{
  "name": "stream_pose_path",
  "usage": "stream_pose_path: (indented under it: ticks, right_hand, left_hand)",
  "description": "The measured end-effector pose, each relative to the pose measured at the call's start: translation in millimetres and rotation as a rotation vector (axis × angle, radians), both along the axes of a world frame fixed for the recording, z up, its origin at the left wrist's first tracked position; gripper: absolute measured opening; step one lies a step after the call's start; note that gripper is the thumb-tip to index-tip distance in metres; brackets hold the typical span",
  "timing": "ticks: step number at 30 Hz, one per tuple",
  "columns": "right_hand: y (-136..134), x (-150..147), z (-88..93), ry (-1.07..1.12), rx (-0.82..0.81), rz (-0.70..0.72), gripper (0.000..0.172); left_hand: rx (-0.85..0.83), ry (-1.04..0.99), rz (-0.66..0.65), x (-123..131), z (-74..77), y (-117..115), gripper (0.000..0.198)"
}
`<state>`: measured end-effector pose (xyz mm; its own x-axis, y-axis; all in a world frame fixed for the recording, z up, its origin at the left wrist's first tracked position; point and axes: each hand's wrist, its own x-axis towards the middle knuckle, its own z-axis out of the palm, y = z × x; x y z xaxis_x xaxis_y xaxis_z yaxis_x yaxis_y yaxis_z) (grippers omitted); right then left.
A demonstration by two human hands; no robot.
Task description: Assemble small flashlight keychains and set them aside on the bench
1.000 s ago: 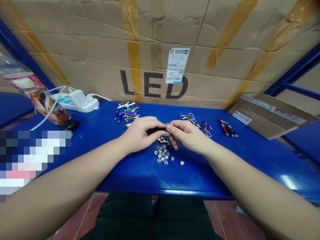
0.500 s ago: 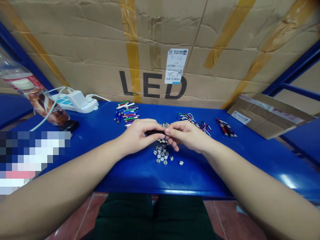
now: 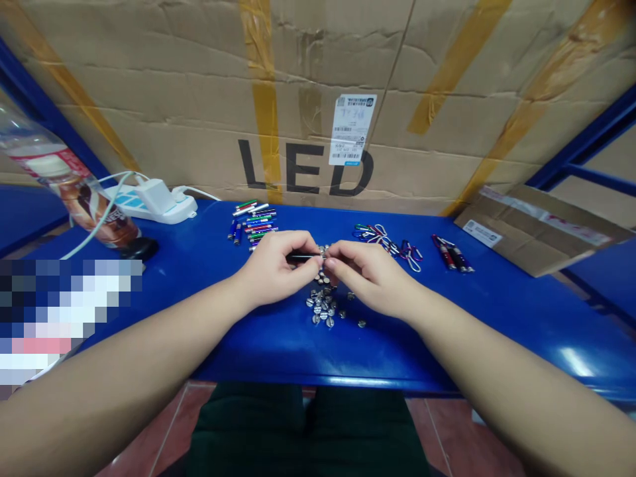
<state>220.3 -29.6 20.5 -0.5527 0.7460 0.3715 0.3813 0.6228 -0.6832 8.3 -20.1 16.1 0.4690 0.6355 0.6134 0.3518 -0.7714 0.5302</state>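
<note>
Glossy blue bench (image 3: 278, 351), left hand (image 3: 273, 268) and right hand (image 3: 372, 278) fingers clamping slim black tube (image 3: 301, 257)

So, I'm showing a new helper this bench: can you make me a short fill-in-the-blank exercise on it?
The left hand and right hand meet above small round metal parts on a ____ table. The left hand holds a slim ____ tube. The word printed on the cardboard box is ____.

Missing words: blue; black; LED.
</note>
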Motion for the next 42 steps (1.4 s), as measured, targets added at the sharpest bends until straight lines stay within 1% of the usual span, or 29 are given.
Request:
stream_pose_path:
  ticks: [1, 3, 5, 7, 9, 12, 14, 15, 17, 20, 23, 25, 26, 27, 28, 29, 30, 31, 33, 34, 35, 37, 39, 40, 41, 42]
  right_hand:
    - [0.6, 1.7, 0.1, -0.043, 0.107, 0.008, 0.026]
    - [2.1, 4.8, -0.2, -0.071, 0.230, 0.028, 0.029]
    - [3.1, 7.4, -0.4, -0.079, 0.264, 0.044, 0.027]
    - [2.9, 9.4, 0.2, -0.107, 0.274, 0.068, 0.020]
    - [1.9, 10.6, 1.7, -0.146, 0.318, 0.090, 0.015]
    - [-0.2, 10.9, 4.6, -0.195, 0.414, 0.137, 0.020]
    - [-1.3, 10.7, 6.0, -0.209, 0.394, 0.164, 0.024]
    - [-1.5, 10.5, 6.3, -0.207, 0.341, 0.164, 0.026]
    - [-0.9, 10.2, 5.7, -0.171, 0.146, 0.137, 0.029]
    - [2.0, 8.5, 2.2, -0.039, -0.304, 0.096, 0.031]
    - [4.7, 4.7, -2.2, 0.180, -0.722, 0.099, 0.031]
    - [4.8, 1.3, -4.6, 0.299, -0.908, 0.119, 0.032]
    - [4.2, -0.4, -5.5, 0.329, -0.962, 0.125, 0.033]
    - [3.3, -2.0, -6.2, 0.328, -0.977, 0.128, 0.034]
    - [2.1, -3.3, -6.6, 0.295, -0.934, 0.121, 0.033]
    - [0.8, -4.3, -6.5, 0.233, -0.822, 0.102, 0.033]
    - [-0.4, -4.8, -5.9, 0.154, -0.650, 0.071, 0.032]
    - [-1.5, -4.7, -5.0, 0.068, -0.442, 0.037, 0.032]
    - [-2.7, -2.7, -2.1, -0.079, -0.058, -0.001, 0.029]
    - [-3.0, -1.0, -0.4, -0.128, 0.072, 0.000, 0.027]
    - [-3.0, 0.8, 1.2, -0.161, 0.153, 0.017, 0.026]
    - [-3.0, 4.2, 3.6, -0.197, 0.223, 0.074, 0.026]
    - [-3.4, 5.7, 4.8, -0.189, 0.230, 0.109, 0.029]
    - [-3.8, 5.6, 4.8, -0.167, 0.196, 0.111, 0.031]
    - [-4.1, 4.9, 4.4, -0.132, 0.120, 0.105, 0.032]
    - [-4.3, 3.7, 3.5, -0.083, 0.000, 0.095, 0.033]
  left_hand:
    - [-0.006, 0.027, -0.012, -0.2, 0.0, -0.5, 0.009]
    - [-0.018, 0.095, -0.046, -0.4, 0.2, -2.1, 0.009]
    - [-0.058, 0.123, -0.069, -0.9, 0.9, -3.3, 0.011]
    - [-0.108, 0.097, -0.074, -1.8, 1.9, -3.5, 0.013]
    - [-0.134, 0.078, -0.090, -3.2, 2.9, -2.7, 0.015]
    - [-0.138, 0.122, -0.163, -5.6, 3.5, -1.1, 0.016]
    - [-0.130, 0.166, -0.208, -7.2, 2.9, 0.0, 0.015]
    - [-0.120, 0.190, -0.219, -7.8, 2.4, 0.5, 0.014]
    - [-0.082, 0.235, -0.223, -8.6, 0.9, 1.5, 0.012]
    - [0.013, 0.270, -0.215, -8.2, -1.5, 2.5, 0.010]
    - [0.123, 0.289, -0.174, -6.9, -3.2, 2.6, 0.013]
    - [0.195, 0.305, -0.146, -6.2, -3.8, 2.5, 0.016]
    - [0.222, 0.301, -0.139, -5.9, -4.1, 2.6, 0.016]
    - [0.233, 0.288, -0.138, -5.7, -4.4, 2.9, 0.014]
    - [0.227, 0.265, -0.139, -5.6, -4.6, 3.3, 0.012]
    - [0.203, 0.237, -0.140, -5.4, -4.9, 3.8, 0.010]
    - [0.167, 0.209, -0.137, -5.2, -5.0, 4.4, 0.008]
    - [0.123, 0.183, -0.127, -5.0, -5.0, 4.9, 0.009]
    - [0.031, 0.133, -0.085, -4.5, -4.5, 5.4, 0.012]
    - [-0.006, 0.114, -0.065, -4.3, -3.9, 5.3, 0.014]
    - [-0.038, 0.101, -0.057, -4.2, -3.2, 4.9, 0.015]
    - [-0.080, 0.107, -0.089, -4.4, -1.5, 3.5, 0.017]
    - [-0.084, 0.143, -0.144, -5.2, -0.1, 2.0, 0.018]
    - [-0.071, 0.164, -0.162, -5.7, 0.3, 1.5, 0.018]
    - [-0.048, 0.184, -0.174, -6.2, 0.4, 1.1, 0.017]
    - [-0.016, 0.207, -0.181, -6.6, 0.1, 1.1, 0.015]
